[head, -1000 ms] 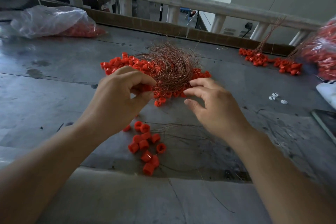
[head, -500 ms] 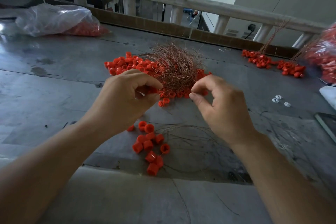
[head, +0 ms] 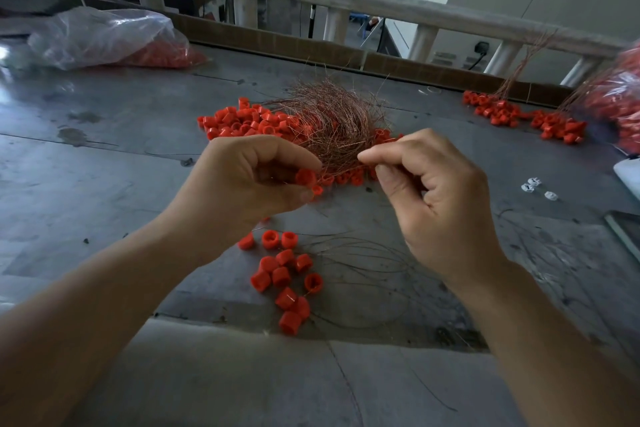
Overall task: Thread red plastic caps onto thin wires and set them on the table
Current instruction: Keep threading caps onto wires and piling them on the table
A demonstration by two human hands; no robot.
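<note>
My left hand (head: pixel 242 184) holds a red plastic cap (head: pixel 305 177) between thumb and fingers. My right hand (head: pixel 433 198) pinches a thin wire (head: pixel 363 155) at its fingertips, close to the tangled copper wire bundle (head: pixel 332 121). A pile of loose red caps (head: pixel 249 121) lies under and left of that bundle. Near me on the grey table (head: pixel 104 184) lie several caps on wires (head: pixel 285 274), their thin wires fanning to the right.
A clear plastic bag with red caps (head: pixel 114 38) lies at the far left. More capped wires (head: pixel 526 118) and another bag (head: pixel 620 97) sit at the far right. Small white pieces (head: pixel 535 184) lie right of my right hand. A cardboard strip (head: pixel 311 52) and railing border the back.
Both hands have lifted slightly from the cap pile. My left hand now shows a cap at its fingertips, and my right hand's fingers have closed into a pinch on a wire.
</note>
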